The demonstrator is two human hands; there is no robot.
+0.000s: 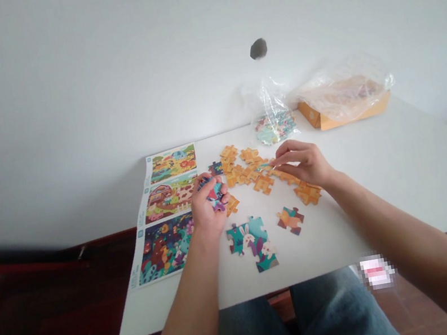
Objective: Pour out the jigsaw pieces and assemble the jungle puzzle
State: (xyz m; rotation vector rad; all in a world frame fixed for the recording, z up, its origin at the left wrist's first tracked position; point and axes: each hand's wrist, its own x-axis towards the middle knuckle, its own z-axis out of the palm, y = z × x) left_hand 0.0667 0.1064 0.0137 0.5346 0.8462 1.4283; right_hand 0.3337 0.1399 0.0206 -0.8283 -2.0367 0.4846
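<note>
My left hand (208, 207) is closed around a few dark, colourful puzzle pieces (216, 193), picture side showing. Over the pile of orange-backed puzzle pieces (245, 173), my right hand (302, 163) pinches a puzzle piece (265, 166) seen nearly edge-on, with a bit of teal on it. Closer to the front edge lies a joined group of pieces with white rabbits (253, 242). To its right is a separate orange and teal piece (291, 219). A dark piece (215, 168) lies picture side up just beyond my left hand.
On the left lies a picture sheet (136, 262) with three printed scenes, partly under my left forearm. At the back stand a clear bag of puzzle pieces (274, 126) and an orange box (352, 114) with plastic over it. The white table (401, 178) meets the wall.
</note>
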